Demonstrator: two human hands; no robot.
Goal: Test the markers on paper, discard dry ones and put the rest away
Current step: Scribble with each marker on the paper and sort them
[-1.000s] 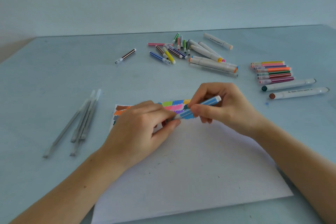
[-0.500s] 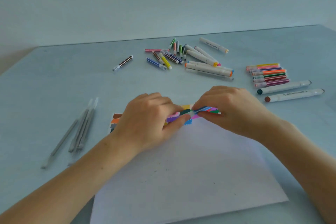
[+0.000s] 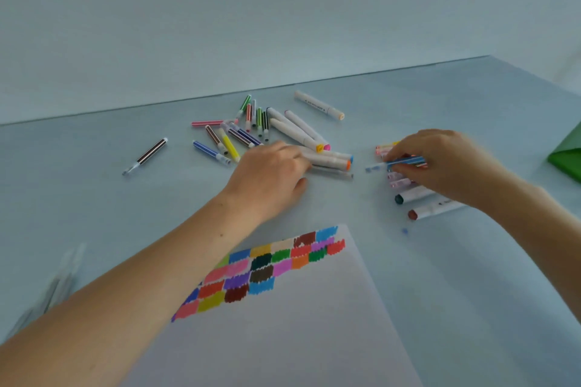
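Blue marker (image 3: 405, 162) in right hand (image 3: 446, 163)

A pale blue table (image 3: 94, 198) holds everything. A white sheet of paper (image 3: 298, 324) with small color patches lies at 6 o'clock, a loose pile of markers (image 3: 267, 129) lies at 12 o'clock, and one striped marker (image 3: 146, 155) lies alone at 10 o'clock. A tidy row of markers (image 3: 408, 192) sits at 3 o'clock, a green thing (image 3: 566, 154) is at the far 3 o'clock edge, and some blurry gray pens (image 3: 53, 289) lie at 8 o'clock.
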